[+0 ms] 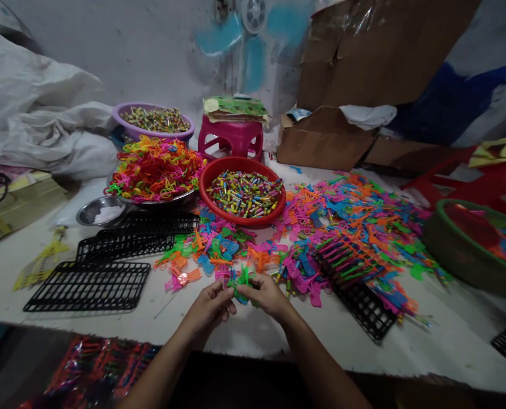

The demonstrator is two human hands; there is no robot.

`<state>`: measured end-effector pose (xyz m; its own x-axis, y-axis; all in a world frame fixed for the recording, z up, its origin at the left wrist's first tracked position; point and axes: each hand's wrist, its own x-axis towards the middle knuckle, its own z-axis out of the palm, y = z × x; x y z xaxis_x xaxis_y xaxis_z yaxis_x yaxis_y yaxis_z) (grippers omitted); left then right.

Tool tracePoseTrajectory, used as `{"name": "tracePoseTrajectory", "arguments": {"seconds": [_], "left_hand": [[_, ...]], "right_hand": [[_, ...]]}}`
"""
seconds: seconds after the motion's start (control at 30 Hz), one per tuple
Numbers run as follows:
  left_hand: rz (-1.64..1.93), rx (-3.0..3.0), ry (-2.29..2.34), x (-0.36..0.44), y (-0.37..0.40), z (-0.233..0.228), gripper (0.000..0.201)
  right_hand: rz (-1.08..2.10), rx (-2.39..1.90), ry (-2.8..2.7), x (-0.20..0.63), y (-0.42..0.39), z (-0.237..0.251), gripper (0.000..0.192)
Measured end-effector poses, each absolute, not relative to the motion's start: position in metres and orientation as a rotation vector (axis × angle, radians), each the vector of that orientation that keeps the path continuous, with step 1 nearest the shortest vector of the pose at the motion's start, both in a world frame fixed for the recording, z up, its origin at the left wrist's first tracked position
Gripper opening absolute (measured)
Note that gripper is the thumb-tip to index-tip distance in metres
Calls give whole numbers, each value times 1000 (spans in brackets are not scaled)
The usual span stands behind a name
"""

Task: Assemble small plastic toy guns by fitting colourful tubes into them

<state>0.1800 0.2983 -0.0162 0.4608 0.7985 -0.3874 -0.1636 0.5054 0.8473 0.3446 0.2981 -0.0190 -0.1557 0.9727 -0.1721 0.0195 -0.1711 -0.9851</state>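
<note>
Near the front edge of the table, my left hand (212,305) and my right hand (266,294) meet around a small bright green plastic piece (243,276). The fingers of both hands are closed in a pinch on it, and they hide much of its shape. Just beyond my fingertips lies a loose pile of flat plastic pieces (218,244) in pink, orange, blue and green. Behind that pile stands a red basin (244,220) full of short multicoloured sticks.
Black plastic grids (88,287) lie at left, and another grid (366,307) at right bears coloured pieces. A metal bowl (101,210), heaped plastic loops (154,170), a purple basin (153,108), a pink stool (231,136), cardboard box (325,142) and green-rimmed tub (465,255) surround the work area.
</note>
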Motion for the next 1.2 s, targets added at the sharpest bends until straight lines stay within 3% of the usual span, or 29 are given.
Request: {"name": "tracePoseTrajectory", "arguments": {"seconds": [0.2, 0.5, 0.7, 0.87, 0.93, 1.0, 1.07, 1.2], "left_hand": [[750, 968, 941, 187, 288, -14, 56], [740, 1341, 1127, 191, 281, -21, 45], [805, 1843, 1191, 196, 274, -28, 36], [594, 1820, 1149, 200, 284, -28, 45], [613, 1874, 1206, 195, 290, -38, 52], [689, 2088, 1249, 189, 294, -54, 53], [704, 2378, 1222, 187, 295, -74, 51], [593, 2734, 1212, 194, 298, -100, 45]], "right_hand": [[1242, -1236, -796, 328, 302, -16, 38], [1161, -1248, -904, 311, 292, -13, 38], [939, -1431, -992, 303, 284, -34, 38], [942, -1584, -1134, 352, 298, -25, 46], [680, -1810, -1204, 393, 311, -10, 47], [84, -2057, -1136, 429, 324, 3, 39], [-287, -2147, -1185, 444, 336, 9, 37], [-15, -2074, -1872, 414, 348, -13, 29]]}}
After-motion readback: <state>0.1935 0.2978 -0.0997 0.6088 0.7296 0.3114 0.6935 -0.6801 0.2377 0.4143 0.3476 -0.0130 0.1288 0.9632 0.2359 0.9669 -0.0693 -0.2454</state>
